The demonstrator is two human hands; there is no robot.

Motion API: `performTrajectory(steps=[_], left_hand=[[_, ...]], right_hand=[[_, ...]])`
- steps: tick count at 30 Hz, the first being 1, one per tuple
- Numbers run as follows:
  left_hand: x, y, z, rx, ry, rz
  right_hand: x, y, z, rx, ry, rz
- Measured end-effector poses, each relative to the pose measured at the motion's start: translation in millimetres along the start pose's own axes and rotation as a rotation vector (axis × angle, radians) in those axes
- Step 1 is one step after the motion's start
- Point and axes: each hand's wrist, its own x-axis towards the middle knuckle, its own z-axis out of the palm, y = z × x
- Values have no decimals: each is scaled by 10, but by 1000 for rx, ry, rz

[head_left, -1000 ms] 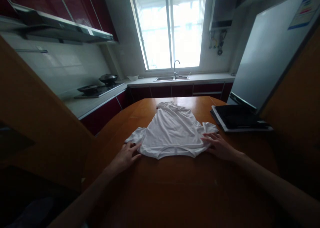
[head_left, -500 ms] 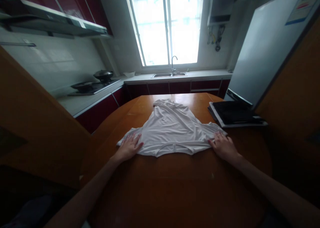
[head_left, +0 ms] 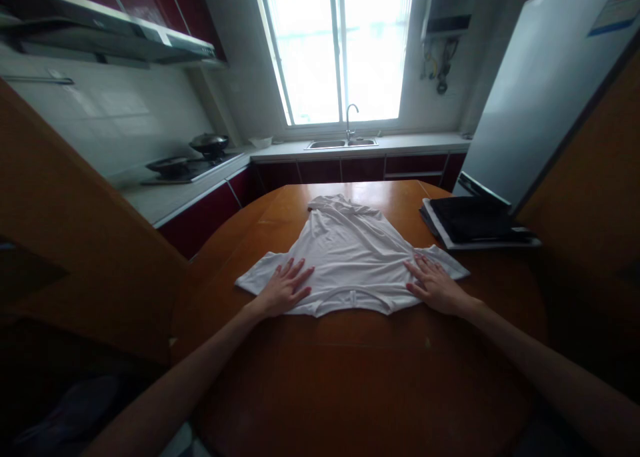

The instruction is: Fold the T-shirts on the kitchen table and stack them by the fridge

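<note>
Shirt (head_left: 350,243) on table (head_left: 360,377); stack (head_left: 473,220) to its right, apparently on table too; sink (head_left: 346,144) behind, stove (head_left: 198,171) left.

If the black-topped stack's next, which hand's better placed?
Right hand, likely: it rests on the white shirt at the side nearer the black-topped stack. Left hand rests on the opposite side.

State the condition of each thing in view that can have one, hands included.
White shirt: spread out, creased, far end rumpled
Left hand: open, resting on the shirt
Right hand: open, resting on the shirt
Black cloth: folded
Lower cabinets: shut
Faucet: too small to tell whether running
</note>
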Motion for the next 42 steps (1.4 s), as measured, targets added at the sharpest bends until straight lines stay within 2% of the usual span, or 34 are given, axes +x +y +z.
performTrajectory(steps=[3, 6, 7, 9, 11, 13, 15, 17, 19, 22, 25, 27, 30, 33, 35, 37, 39, 42], left_hand=[[-450, 123, 10, 49, -37, 12], [-899, 194, -106, 4, -115, 83], [-975, 193, -183, -35, -147, 118], [-937, 142, -371, -141, -135, 118], [-636, 16, -551, -275, -27, 16], [-147, -184, -670, -389, 156, -134], [406, -428, -705, -417, 269, -268], [916, -667, -665, -458, 292, -393], [1329, -865, -572, -526, 330, -477], [1776, -1073, -405, -582, 333, -487], [2105, -1212, -295, -645, 322, -436], [2290, -1283, -278, -701, 334, -388], [2528, -1361, -336, -789, 379, -326], [2723, -1395, -467, -1079, 424, -247], [2831, -1391, -570, -1341, 403, -199], [2920, -1373, -662, -1498, 361, -181], [2989, -1350, -723, -1520, 343, -182], [3079, -1320, -740, -1374, 315, -178]], right_hand=[[-418, -151, -110, -21, -65, 29], [-739, -278, -357, 47, -198, 15], [-757, -311, -459, 80, -215, 14], [-600, -377, -650, 123, -108, 21], [-203, -474, -775, 149, -5, -12], [346, -619, -799, 161, 81, -43], [920, -793, -728, 131, 134, -65], [1416, -953, -596, 111, 151, -61], [1791, -1052, -447, 93, 127, -62], [2164, -1009, -296, 88, 92, -17], [2451, -695, -355, 166, 128, 40], [2643, -370, -510, 314, 249, 80], [2916, 140, -784, 458, 448, 175], [3115, 516, -939, 625, 474, 292], [3193, 665, -937, 733, 425, 389], [3236, 753, -865, 780, 382, 472], [3256, 807, -749, 752, 352, 514], [3277, 861, -560, 667, 300, 530]])
